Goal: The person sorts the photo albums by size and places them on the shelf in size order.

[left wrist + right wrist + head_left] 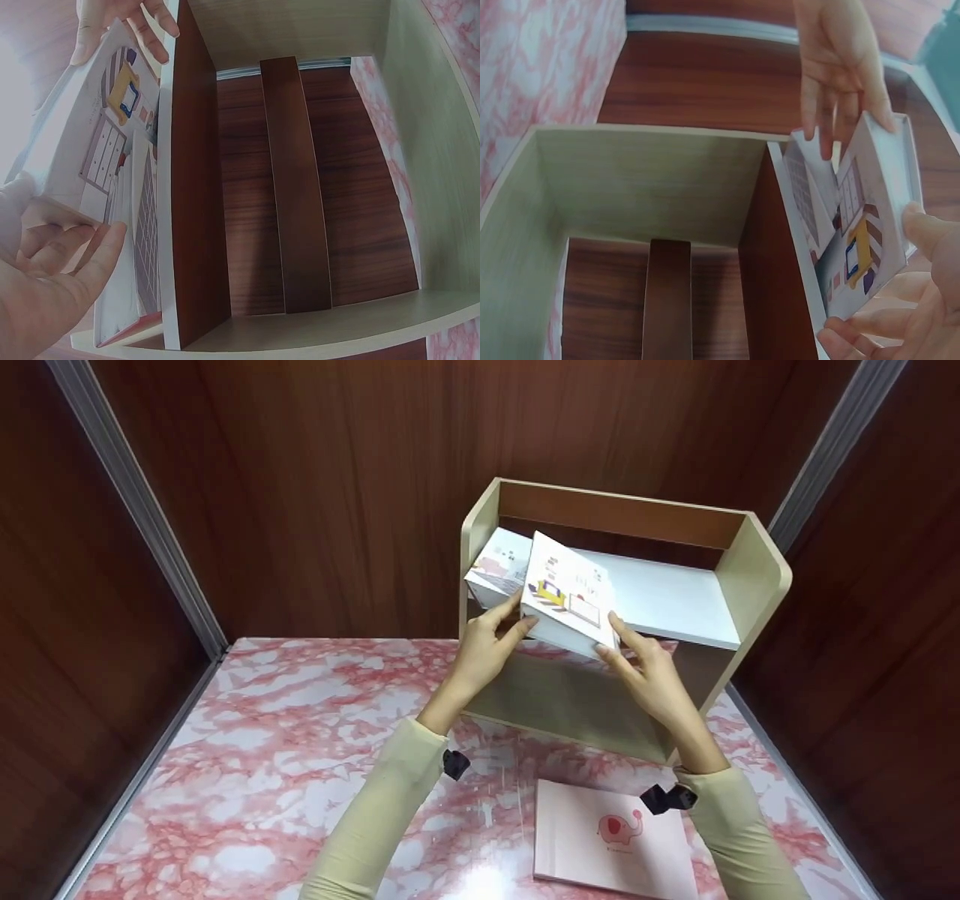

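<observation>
Over the left half of the white shelf board (679, 592), a thick white book (574, 589) is tilted between two hands, its near edge lower than its far one; it could equally be a book-shaped box. The left hand (484, 649) pinches its left near corner, thumb and fingers parted by the object's thickness. The right hand (651, 675) grips the right near corner in much the same half-open way. Whether the thing touches the board, I cannot tell.

It looks stiff and square-edged, probably light to middling in weight, with smooth covers that could slide under a loose pinch; the corners seem the likeliest part to dent. Opposite short ends, thumb against fingers, look like the sound hold, and a firm squeeze should keep the covers together.

From the head, a second white book (499, 562) shows at the board's left end, and a pink elephant book (577, 851) lies on the near right of the marbled tabletop (247, 780); neither wrist view takes in the pink one. The left wrist view instead reveals the fingers curling beneath the held cover, and a brown slat (296, 187) across the unit's open back.
</observation>
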`<control>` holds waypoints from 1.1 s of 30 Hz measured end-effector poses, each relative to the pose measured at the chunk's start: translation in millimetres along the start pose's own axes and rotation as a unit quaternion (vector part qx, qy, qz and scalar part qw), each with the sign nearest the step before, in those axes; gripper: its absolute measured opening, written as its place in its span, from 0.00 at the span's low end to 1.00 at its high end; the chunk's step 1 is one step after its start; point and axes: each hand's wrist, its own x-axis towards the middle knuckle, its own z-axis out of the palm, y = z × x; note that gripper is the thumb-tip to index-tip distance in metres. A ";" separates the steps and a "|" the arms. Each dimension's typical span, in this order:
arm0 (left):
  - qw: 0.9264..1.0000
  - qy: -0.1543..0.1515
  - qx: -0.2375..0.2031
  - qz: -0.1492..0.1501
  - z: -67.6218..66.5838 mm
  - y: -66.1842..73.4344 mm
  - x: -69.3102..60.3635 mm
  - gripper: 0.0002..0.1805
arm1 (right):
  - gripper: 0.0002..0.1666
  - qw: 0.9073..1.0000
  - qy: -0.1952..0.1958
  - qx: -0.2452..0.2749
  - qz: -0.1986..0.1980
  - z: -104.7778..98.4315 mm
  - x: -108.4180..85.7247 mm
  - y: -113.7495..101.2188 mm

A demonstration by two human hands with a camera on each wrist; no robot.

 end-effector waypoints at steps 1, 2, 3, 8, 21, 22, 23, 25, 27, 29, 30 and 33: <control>1.000 0.002 0.001 0.000 0.0 -0.1 0.2 0.30 | 0.34 1.000 0.000 0.001 0.001 -0.1 0.1 -0.2; 1.000 0.003 0.003 -0.001 0.0 0.0 0.3 0.30 | 0.34 1.000 0.000 0.001 0.002 -0.2 0.1 -0.3; 1.000 0.004 0.003 -0.001 -0.1 -0.1 0.4 0.30 | 0.34 1.000 0.000 0.000 0.003 -0.3 0.1 -0.5; 1.000 0.010 0.012 0.003 0.0 -0.2 1.0 0.29 | 0.34 1.000 0.001 -0.003 0.005 -0.4 0.1 -0.9; 0.999 0.014 0.034 0.013 -0.2 -0.2 2.1 0.29 | 0.33 1.000 0.001 -0.004 0.002 -0.4 1.5 -0.6; 0.999 0.014 0.035 0.013 -0.3 -0.2 2.2 0.29 | 0.33 1.000 0.002 -0.005 0.001 -0.2 1.9 -0.3; 0.999 0.013 0.035 0.013 -0.4 -0.2 2.3 0.29 | 0.33 1.000 0.003 -0.006 -0.001 0.0 2.2 0.0; 0.999 0.011 0.035 0.014 -0.5 -0.3 2.6 0.29 | 0.33 1.000 0.004 -0.009 -0.003 0.3 2.8 0.6; 0.999 0.011 0.037 0.015 -0.4 -0.6 3.1 0.28 | 0.33 1.000 0.005 -0.011 -0.004 0.4 3.3 1.0; 0.999 0.013 0.039 0.016 -0.3 -0.7 3.5 0.28 | 0.33 1.000 0.005 -0.013 -0.004 0.4 3.4 1.1; 0.999 0.014 0.041 0.016 -0.2 -0.8 3.7 0.28 | 0.33 1.000 0.006 -0.013 -0.004 0.3 3.5 1.2; 0.999 0.017 0.048 0.015 0.3 -1.4 4.5 0.28 | 0.33 1.000 0.006 -0.014 -0.004 0.1 3.6 1.2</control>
